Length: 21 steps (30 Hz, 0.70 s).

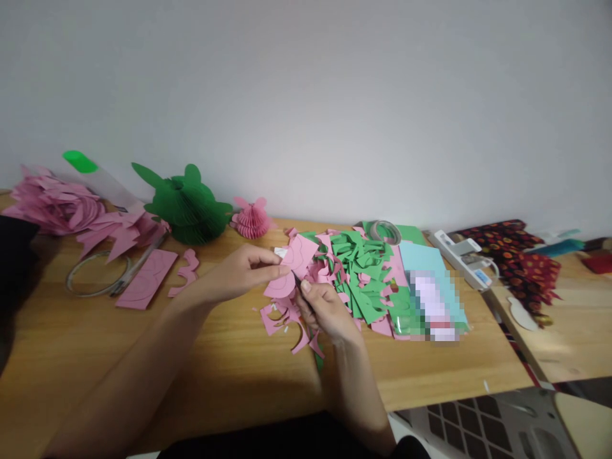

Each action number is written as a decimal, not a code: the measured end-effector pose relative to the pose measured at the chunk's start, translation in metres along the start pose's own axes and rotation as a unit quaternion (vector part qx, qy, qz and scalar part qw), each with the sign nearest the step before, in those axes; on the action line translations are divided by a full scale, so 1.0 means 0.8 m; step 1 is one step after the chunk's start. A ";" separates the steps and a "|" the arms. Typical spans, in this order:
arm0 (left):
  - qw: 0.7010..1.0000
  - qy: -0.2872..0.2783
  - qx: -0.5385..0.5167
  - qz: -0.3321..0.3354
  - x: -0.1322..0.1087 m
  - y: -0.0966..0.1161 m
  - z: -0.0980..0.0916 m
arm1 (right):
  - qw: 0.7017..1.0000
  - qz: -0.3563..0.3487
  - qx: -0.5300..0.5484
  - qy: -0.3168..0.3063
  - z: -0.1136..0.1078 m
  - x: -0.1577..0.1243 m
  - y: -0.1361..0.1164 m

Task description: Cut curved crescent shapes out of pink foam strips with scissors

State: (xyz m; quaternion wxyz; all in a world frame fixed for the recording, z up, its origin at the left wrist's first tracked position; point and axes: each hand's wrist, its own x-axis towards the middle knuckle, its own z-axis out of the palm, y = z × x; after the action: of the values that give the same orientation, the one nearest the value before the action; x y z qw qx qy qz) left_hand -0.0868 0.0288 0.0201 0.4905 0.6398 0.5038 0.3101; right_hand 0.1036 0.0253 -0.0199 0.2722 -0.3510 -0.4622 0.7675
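Note:
A pink paper piece with drawn curved outlines is pinched in my left hand, above the middle of the wooden table. My right hand is closed round a small dark cutting tool, seemingly scissors, whose blades meet the paper's lower edge; its handles are mostly hidden by my fingers. Below and between the hands lie curved pink offcuts. Just right of the paper spreads a heap of green and pink scraps.
Left: pink cutouts, a marked pink strip, a coiled cable. Behind: a green honeycomb paper figure and a small pink one. Right: tape roll, light blue sheet, power strip, patterned cloth.

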 end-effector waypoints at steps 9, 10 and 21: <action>0.992 0.106 -0.064 -0.038 -0.002 0.012 0.003 | 1.000 0.003 -0.012 -0.011 -0.001 0.001 0.002; 0.990 0.113 -0.070 -0.040 -0.003 0.013 0.003 | 1.000 0.004 -0.012 -0.011 -0.002 0.001 0.003; 0.987 0.142 -0.071 -0.021 -0.003 0.014 0.004 | 1.000 0.014 -0.012 -0.011 -0.001 0.001 0.002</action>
State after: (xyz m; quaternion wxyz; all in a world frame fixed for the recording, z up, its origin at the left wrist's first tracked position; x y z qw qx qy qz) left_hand -0.0810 0.0257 0.0300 0.4646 0.5424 0.5582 0.4222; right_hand 0.1035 0.0259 -0.0218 0.2518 -0.3527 -0.4696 0.7692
